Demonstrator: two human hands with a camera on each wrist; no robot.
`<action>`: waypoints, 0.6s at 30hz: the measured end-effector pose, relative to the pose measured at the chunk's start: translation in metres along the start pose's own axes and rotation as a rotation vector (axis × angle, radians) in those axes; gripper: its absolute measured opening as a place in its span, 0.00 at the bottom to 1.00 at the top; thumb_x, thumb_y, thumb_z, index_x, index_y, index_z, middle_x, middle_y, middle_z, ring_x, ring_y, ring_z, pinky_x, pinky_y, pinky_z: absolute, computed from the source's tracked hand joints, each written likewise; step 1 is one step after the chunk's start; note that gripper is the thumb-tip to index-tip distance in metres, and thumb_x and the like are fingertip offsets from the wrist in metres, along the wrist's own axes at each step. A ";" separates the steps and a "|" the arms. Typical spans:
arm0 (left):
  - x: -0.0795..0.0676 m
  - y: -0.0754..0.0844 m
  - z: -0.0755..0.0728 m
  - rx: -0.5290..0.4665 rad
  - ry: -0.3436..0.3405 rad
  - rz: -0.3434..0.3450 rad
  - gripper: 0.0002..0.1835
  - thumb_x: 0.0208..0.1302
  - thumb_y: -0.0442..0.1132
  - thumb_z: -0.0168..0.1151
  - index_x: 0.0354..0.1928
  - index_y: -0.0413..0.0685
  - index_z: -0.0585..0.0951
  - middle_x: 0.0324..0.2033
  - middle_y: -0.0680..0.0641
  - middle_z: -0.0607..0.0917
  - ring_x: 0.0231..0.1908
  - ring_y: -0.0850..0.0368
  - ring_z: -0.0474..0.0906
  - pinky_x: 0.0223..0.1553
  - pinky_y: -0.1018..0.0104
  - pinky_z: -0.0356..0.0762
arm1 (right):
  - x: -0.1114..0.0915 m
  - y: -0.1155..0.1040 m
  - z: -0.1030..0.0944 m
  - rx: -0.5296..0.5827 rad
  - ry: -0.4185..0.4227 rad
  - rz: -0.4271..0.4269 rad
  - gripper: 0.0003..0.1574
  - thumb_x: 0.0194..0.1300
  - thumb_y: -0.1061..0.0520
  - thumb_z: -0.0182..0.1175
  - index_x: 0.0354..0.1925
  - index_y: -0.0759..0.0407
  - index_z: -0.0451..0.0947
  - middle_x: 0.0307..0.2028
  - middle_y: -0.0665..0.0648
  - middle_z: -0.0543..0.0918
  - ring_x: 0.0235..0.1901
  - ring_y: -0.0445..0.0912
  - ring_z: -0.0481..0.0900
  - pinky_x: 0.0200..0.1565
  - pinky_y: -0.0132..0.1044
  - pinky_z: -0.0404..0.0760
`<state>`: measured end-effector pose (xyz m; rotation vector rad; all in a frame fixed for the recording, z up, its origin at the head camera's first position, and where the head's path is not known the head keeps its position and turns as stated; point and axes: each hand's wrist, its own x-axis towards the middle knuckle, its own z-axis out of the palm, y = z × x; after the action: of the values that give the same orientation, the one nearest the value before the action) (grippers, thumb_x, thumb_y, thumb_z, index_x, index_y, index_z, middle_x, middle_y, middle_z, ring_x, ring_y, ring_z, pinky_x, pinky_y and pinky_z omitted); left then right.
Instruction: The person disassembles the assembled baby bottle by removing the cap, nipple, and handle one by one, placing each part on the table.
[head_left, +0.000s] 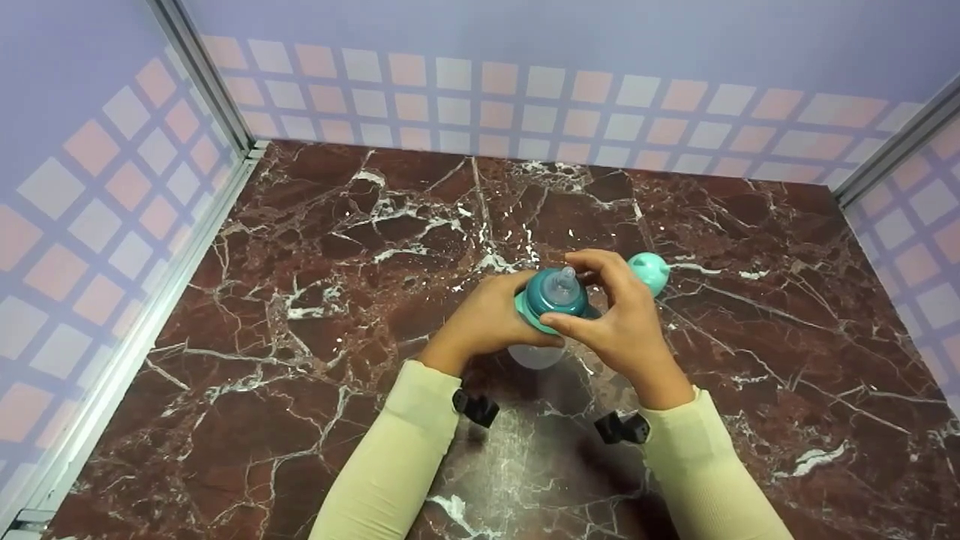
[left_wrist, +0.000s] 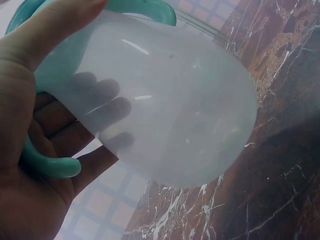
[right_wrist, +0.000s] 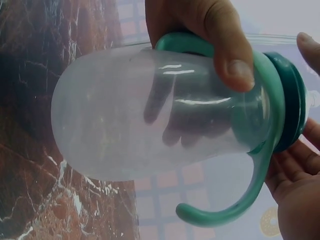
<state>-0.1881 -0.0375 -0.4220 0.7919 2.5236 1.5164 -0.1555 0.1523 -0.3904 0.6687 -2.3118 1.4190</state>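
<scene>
My left hand (head_left: 499,313) grips a translucent baby bottle (left_wrist: 175,100) around its upper body, with fingers showing through the wall. The bottle tilts, its rounded base low and its clear teat (head_left: 562,283) up. Two curved mint handles (right_wrist: 220,217) flank the neck below a dark teal collar (right_wrist: 290,102). Around that collar my right hand (head_left: 626,322) is spread, thumb on the near side and fingers on the far side. A gap shows between this thumb and the collar in the right wrist view.
A mint dome-shaped cap (head_left: 649,274) lies on the dark red marbled table (head_left: 300,420), just beyond my right hand. Lilac panels (head_left: 517,97) with pink and white squares stand at the back and sides, joined by metal rails (head_left: 206,75).
</scene>
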 end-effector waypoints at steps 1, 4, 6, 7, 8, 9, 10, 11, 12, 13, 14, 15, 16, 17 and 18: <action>0.000 0.000 0.000 0.001 0.001 0.002 0.35 0.37 0.52 0.81 0.53 0.61 0.81 0.44 0.61 0.85 0.45 0.65 0.80 0.54 0.64 0.76 | 0.000 -0.001 0.000 -0.013 -0.001 0.003 0.43 0.39 0.54 0.81 0.55 0.61 0.76 0.51 0.55 0.80 0.47 0.42 0.76 0.52 0.34 0.78; 0.000 0.000 0.000 0.007 0.003 0.006 0.35 0.37 0.52 0.81 0.53 0.61 0.81 0.44 0.60 0.85 0.45 0.65 0.80 0.53 0.64 0.77 | 0.000 -0.002 0.000 -0.054 -0.005 0.006 0.43 0.39 0.50 0.81 0.54 0.59 0.77 0.51 0.53 0.79 0.47 0.41 0.76 0.51 0.37 0.78; 0.000 0.000 0.000 0.014 0.003 0.004 0.34 0.38 0.52 0.81 0.53 0.60 0.81 0.44 0.60 0.85 0.44 0.65 0.81 0.52 0.65 0.77 | 0.001 -0.003 0.000 -0.073 -0.010 0.009 0.42 0.40 0.48 0.80 0.54 0.58 0.77 0.51 0.52 0.79 0.48 0.41 0.76 0.51 0.40 0.79; 0.000 0.001 0.000 0.019 0.003 0.002 0.34 0.38 0.53 0.81 0.52 0.60 0.81 0.43 0.60 0.85 0.44 0.65 0.81 0.52 0.65 0.77 | 0.001 -0.003 0.000 -0.082 -0.012 0.009 0.42 0.40 0.48 0.80 0.54 0.57 0.77 0.52 0.52 0.79 0.48 0.41 0.76 0.51 0.40 0.78; 0.000 0.001 0.000 0.025 0.002 0.000 0.33 0.38 0.53 0.80 0.52 0.60 0.81 0.43 0.60 0.85 0.44 0.65 0.81 0.52 0.65 0.77 | 0.000 -0.003 0.000 -0.089 -0.014 0.012 0.42 0.40 0.47 0.80 0.54 0.57 0.77 0.52 0.51 0.79 0.48 0.40 0.76 0.50 0.40 0.78; 0.000 0.001 0.000 0.031 0.001 -0.002 0.33 0.39 0.53 0.80 0.52 0.60 0.81 0.43 0.60 0.85 0.43 0.65 0.81 0.52 0.65 0.77 | 0.000 -0.003 0.000 -0.096 -0.015 0.013 0.41 0.41 0.47 0.80 0.53 0.57 0.77 0.52 0.51 0.79 0.48 0.41 0.76 0.50 0.40 0.78; 0.000 0.001 0.000 0.036 0.000 -0.003 0.33 0.39 0.54 0.80 0.52 0.60 0.81 0.43 0.60 0.85 0.43 0.65 0.81 0.51 0.65 0.77 | 0.000 -0.003 0.000 -0.098 -0.015 0.015 0.41 0.41 0.46 0.80 0.53 0.56 0.78 0.52 0.51 0.79 0.48 0.40 0.76 0.50 0.40 0.78; 0.000 0.001 0.000 0.039 -0.002 -0.004 0.33 0.39 0.54 0.80 0.52 0.60 0.81 0.43 0.60 0.85 0.43 0.65 0.81 0.51 0.65 0.77 | 0.001 -0.003 0.000 -0.101 -0.016 0.015 0.40 0.41 0.46 0.80 0.52 0.56 0.78 0.52 0.51 0.79 0.48 0.41 0.76 0.50 0.41 0.78; 0.000 0.001 0.000 0.042 -0.003 -0.004 0.34 0.39 0.55 0.80 0.53 0.60 0.81 0.43 0.60 0.85 0.43 0.65 0.81 0.51 0.65 0.77 | 0.001 -0.004 0.000 -0.106 -0.016 0.015 0.40 0.41 0.46 0.80 0.52 0.56 0.78 0.52 0.51 0.79 0.48 0.41 0.76 0.50 0.39 0.78; 0.000 0.001 0.000 0.046 -0.004 -0.004 0.34 0.39 0.55 0.80 0.53 0.60 0.81 0.43 0.60 0.85 0.43 0.65 0.81 0.52 0.65 0.77 | 0.001 -0.004 0.000 -0.111 -0.017 0.017 0.39 0.41 0.46 0.80 0.52 0.56 0.78 0.52 0.51 0.79 0.47 0.41 0.76 0.49 0.38 0.78; 0.000 0.000 0.000 0.048 -0.004 -0.003 0.34 0.39 0.56 0.80 0.53 0.60 0.81 0.43 0.60 0.85 0.43 0.65 0.81 0.52 0.65 0.77 | 0.001 -0.004 0.000 -0.115 -0.018 0.019 0.39 0.41 0.46 0.80 0.51 0.56 0.79 0.51 0.51 0.79 0.47 0.41 0.77 0.49 0.37 0.78; 0.000 0.000 0.000 0.048 -0.005 -0.003 0.34 0.39 0.56 0.80 0.53 0.61 0.80 0.43 0.60 0.85 0.44 0.65 0.81 0.52 0.65 0.77 | 0.001 -0.004 0.000 -0.116 -0.019 0.018 0.38 0.42 0.46 0.79 0.51 0.57 0.79 0.51 0.51 0.80 0.47 0.41 0.77 0.49 0.36 0.78; 0.000 0.000 0.000 0.048 -0.004 -0.001 0.35 0.39 0.57 0.80 0.53 0.61 0.80 0.43 0.60 0.85 0.44 0.65 0.80 0.52 0.65 0.77 | 0.001 -0.004 0.000 -0.117 -0.022 0.020 0.38 0.42 0.46 0.79 0.50 0.57 0.79 0.50 0.51 0.80 0.47 0.41 0.77 0.49 0.36 0.78; 0.000 0.000 0.000 0.048 -0.004 0.000 0.35 0.38 0.57 0.80 0.53 0.61 0.80 0.44 0.60 0.85 0.44 0.65 0.80 0.52 0.65 0.77 | 0.001 -0.004 0.000 -0.119 -0.025 0.022 0.37 0.42 0.46 0.79 0.50 0.57 0.79 0.50 0.51 0.80 0.47 0.40 0.77 0.49 0.34 0.77; 0.000 0.000 0.000 0.047 -0.003 0.002 0.35 0.38 0.57 0.80 0.53 0.61 0.80 0.44 0.61 0.85 0.44 0.65 0.80 0.52 0.65 0.77 | 0.001 -0.005 0.000 -0.119 -0.029 0.024 0.37 0.43 0.46 0.79 0.50 0.57 0.79 0.50 0.50 0.80 0.47 0.40 0.77 0.49 0.33 0.77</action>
<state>-0.1879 -0.0377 -0.4215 0.8024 2.5658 1.4601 -0.1538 0.1504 -0.3863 0.6326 -2.4116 1.2784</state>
